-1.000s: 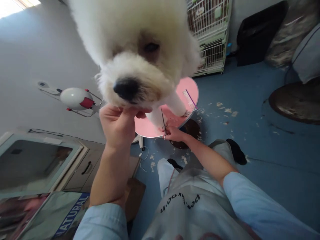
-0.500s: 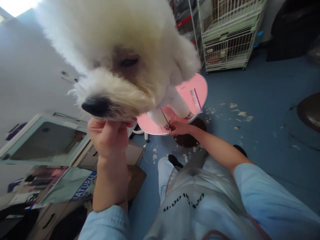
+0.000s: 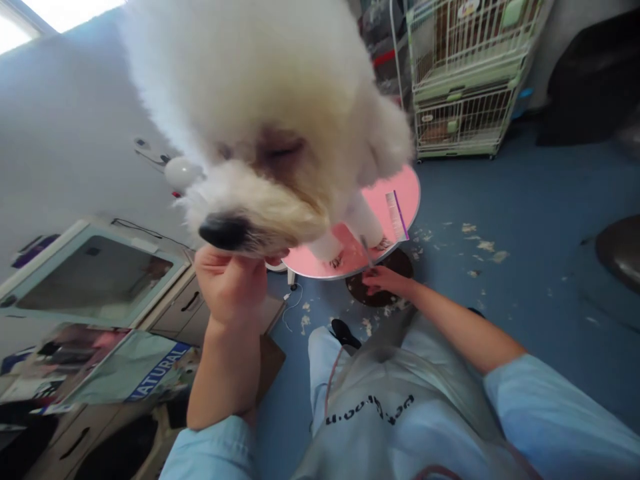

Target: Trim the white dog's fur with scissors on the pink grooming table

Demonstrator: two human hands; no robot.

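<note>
A fluffy white dog (image 3: 300, 87) fills the upper middle, standing on a round pink grooming table (image 3: 407, 190). My left hand (image 3: 233, 283) is closed under its muzzle, gripping the chin; the fingertips are partly hidden behind the fur. In my right hand (image 3: 387, 280), low by the table's near edge, is a pair of scissors (image 3: 366, 250). Their blades point up toward the dog's front legs and look blurred. A comb with a purple spine (image 3: 399, 215) lies on the table to the right of the front paws.
Stacked wire cages (image 3: 460, 123) stand at the back right. Clipped fur (image 3: 486, 245) litters the blue floor. A brown round stool (image 3: 620, 250) sits at the far right. On the left are a glass-fronted cabinet (image 3: 100, 273) and drawers (image 3: 187, 307).
My right hand has moved right with the scissors, off the nearer paw. The dog's head and my left hand appear further right and slightly lower as the view shifted. The dog's eye now looks closed.
</note>
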